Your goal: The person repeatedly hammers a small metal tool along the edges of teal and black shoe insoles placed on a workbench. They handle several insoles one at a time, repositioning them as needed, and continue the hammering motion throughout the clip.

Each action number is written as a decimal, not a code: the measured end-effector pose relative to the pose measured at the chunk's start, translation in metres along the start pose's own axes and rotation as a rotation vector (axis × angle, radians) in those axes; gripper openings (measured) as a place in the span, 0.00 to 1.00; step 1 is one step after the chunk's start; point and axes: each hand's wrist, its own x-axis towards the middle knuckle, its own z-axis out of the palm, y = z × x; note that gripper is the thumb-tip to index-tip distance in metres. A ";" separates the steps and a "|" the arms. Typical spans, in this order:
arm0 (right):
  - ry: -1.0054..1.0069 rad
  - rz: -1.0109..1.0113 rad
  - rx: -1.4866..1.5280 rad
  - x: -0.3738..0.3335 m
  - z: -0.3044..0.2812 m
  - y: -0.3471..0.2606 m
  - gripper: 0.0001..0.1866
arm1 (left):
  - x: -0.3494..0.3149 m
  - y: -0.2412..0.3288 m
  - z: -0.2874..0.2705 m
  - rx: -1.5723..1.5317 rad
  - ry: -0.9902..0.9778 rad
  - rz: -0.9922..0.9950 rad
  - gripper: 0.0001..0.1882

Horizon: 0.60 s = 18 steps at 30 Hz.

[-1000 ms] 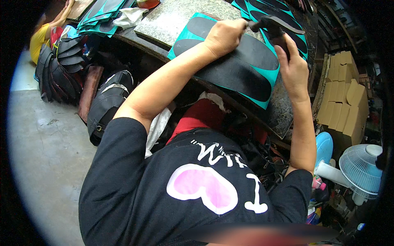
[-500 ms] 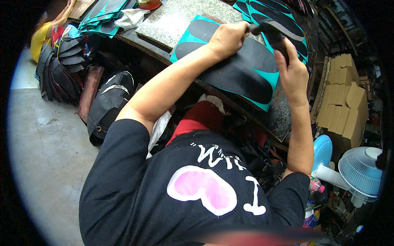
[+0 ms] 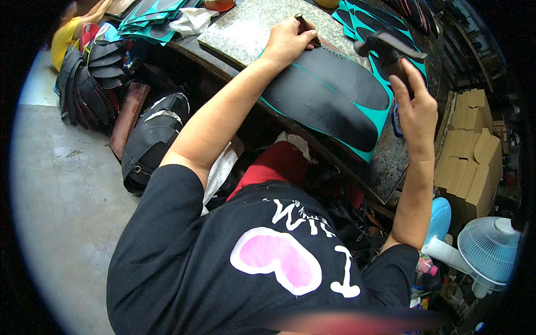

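My left hand (image 3: 286, 43) is closed around a dark punch (image 3: 301, 22), a slim rod held tilted at the far edge of a black oval on a teal sheet (image 3: 385, 120). A row of small marks runs along that edge, to the right of the punch. Further right, my right hand (image 3: 416, 109) grips a hammer (image 3: 393, 47), its dark head apart from the punch. The hammer's handle is mostly hidden by the head and fingers. Beneath the sheet's far side lies a speckled stone slab (image 3: 240, 28).
Teal sheets with black ovals are stacked at far left (image 3: 151, 19) and far right (image 3: 357, 19). Cardboard boxes (image 3: 463, 162) and a white fan (image 3: 488, 251) stand right. Black cut pieces (image 3: 92, 84) hang left, near a person in yellow (image 3: 66, 42).
My left hand has shifted left along the oval's far edge with the punch, uncovering the marks. The hammer has moved away from my left hand, toward the right. The view has shifted slightly.
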 end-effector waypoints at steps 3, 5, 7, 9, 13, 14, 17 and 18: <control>0.077 -0.055 0.173 0.009 -0.018 -0.017 0.22 | 0.004 0.001 -0.003 0.011 -0.046 0.058 0.08; 0.184 -0.092 0.359 0.012 -0.021 -0.028 0.21 | 0.003 0.005 -0.003 0.110 -0.089 0.092 0.07; 0.287 -0.169 0.414 0.011 -0.012 -0.033 0.21 | -0.001 0.011 0.001 0.370 -0.076 0.390 0.08; 0.187 -0.189 0.170 0.009 0.008 -0.029 0.20 | -0.004 0.017 0.010 0.541 -0.048 0.600 0.08; 0.008 0.129 -0.115 -0.001 0.027 -0.002 0.21 | -0.005 0.013 0.019 0.399 0.043 0.324 0.07; -0.004 0.067 -0.134 -0.002 0.023 0.004 0.21 | -0.004 0.010 0.016 0.149 0.066 0.163 0.08; 0.083 -0.038 -0.052 0.003 0.003 0.007 0.21 | 0.000 0.003 0.012 -0.077 0.042 0.039 0.10; 0.113 -0.032 0.026 0.004 -0.006 0.003 0.21 | 0.000 0.003 0.011 0.016 0.023 0.070 0.10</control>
